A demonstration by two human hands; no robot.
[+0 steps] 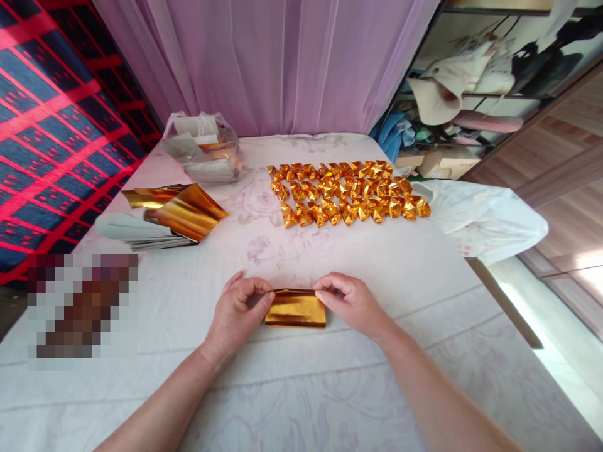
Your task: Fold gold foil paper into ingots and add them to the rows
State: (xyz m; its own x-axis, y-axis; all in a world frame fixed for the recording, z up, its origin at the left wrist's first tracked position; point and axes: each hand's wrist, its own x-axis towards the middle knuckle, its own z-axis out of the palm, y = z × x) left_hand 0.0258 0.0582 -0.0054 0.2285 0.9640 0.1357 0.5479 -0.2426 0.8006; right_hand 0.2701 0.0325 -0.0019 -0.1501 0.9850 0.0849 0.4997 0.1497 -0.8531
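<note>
A sheet of gold foil paper [296,309], folded into a small rectangle, lies near the middle of the table. My left hand [240,304] pinches its upper left corner between thumb and fingers. At the upper right corner my right hand [349,300] grips the same far edge, fingers closed. That far edge shows a narrow darker fold between the two hands. Beyond them stand several folded gold foil pieces [348,210], shiny and pointed, set out in three rows. To the left is a loose stack of gold foil sheets [188,210] with pale backs, partly curled.
A clear plastic bag [202,147] with more paper sits at the back left. A white plastic bag [490,216] hangs at the table's right edge. The flowered tablecloth [301,402] covers the table. Behind are a purple curtain [282,69] and a shelf with shoes [485,72]. A pixelated patch hides something at left.
</note>
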